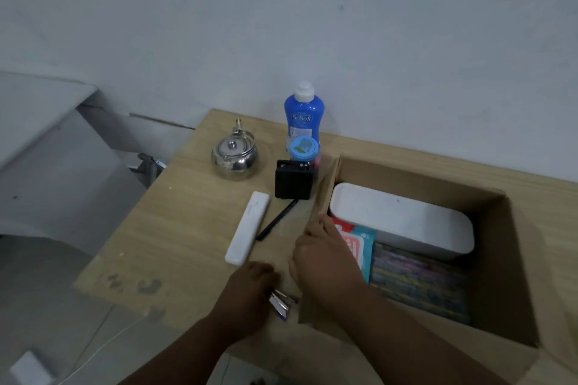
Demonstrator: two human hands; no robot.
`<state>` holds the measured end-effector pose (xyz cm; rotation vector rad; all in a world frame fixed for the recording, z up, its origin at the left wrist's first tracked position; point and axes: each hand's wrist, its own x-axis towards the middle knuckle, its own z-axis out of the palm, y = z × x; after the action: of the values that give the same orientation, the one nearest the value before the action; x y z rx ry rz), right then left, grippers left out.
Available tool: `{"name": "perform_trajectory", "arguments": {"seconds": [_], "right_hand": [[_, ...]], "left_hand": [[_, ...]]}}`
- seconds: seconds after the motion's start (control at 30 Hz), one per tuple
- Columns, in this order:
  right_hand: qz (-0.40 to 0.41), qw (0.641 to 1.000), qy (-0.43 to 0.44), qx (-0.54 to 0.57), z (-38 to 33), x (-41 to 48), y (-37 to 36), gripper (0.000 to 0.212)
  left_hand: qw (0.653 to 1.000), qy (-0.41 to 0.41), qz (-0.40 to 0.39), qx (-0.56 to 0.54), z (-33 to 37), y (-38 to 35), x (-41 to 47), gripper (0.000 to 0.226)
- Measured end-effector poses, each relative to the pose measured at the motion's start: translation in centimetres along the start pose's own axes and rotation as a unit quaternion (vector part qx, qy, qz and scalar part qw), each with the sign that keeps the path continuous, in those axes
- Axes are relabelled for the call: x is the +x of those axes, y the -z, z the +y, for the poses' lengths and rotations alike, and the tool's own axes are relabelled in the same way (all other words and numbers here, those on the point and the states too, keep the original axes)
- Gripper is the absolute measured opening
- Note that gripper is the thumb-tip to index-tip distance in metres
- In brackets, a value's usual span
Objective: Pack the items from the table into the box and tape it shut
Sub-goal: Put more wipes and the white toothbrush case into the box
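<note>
Left hand (250,286) holds stapler (281,306); box (513,259) just beside.

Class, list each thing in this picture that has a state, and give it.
box, open, partly packed.
blue bottle, upright, capped.
kettle, upright, lid on.
white container, lying inside the box.
left hand, grips the stapler.
right hand, grips the box's wall.

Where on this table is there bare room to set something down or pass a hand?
Bare tabletop lies left of the white case, between the kettle and the near edge. Crowded: blue bottle, blue-lidded jar and black block beside the cardboard box; pen, left hand gripping a stapler, and right hand holding its left wall.
</note>
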<state>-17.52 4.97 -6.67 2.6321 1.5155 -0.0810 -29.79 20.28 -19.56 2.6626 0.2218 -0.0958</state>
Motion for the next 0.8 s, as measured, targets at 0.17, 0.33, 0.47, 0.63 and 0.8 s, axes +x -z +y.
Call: {"name": "perform_trajectory", "arguments": {"seconds": [0.17, 0.33, 0.47, 0.63, 0.8], "right_hand": [[0.001, 1.000, -0.029, 0.011, -0.3, 0.3, -0.3, 0.024], [0.050, 0.994, -0.045, 0.088, 0.3, 0.2, -0.4, 0.040], [0.062, 0.991, -0.055, 0.103, -0.1, -0.2, -0.2, 0.037], [0.089, 0.970, -0.088, 0.208, -0.2, -0.8, 0.4, 0.022], [0.086, 0.961, -0.096, 0.245, 0.0, -0.8, 0.4, 0.032]], "left_hand": [[0.997, -0.061, 0.022, 0.030, -1.2, 0.9, 0.7, 0.032], [0.997, -0.047, 0.053, -0.025, -2.5, 0.9, 0.7, 0.030], [0.979, 0.036, 0.105, -0.168, -3.1, 1.6, 0.2, 0.025], [0.918, 0.177, 0.214, -0.284, -1.3, 2.8, 1.0, 0.024], [0.807, 0.264, 0.314, -0.425, 2.8, 5.8, 2.7, 0.018]]}}
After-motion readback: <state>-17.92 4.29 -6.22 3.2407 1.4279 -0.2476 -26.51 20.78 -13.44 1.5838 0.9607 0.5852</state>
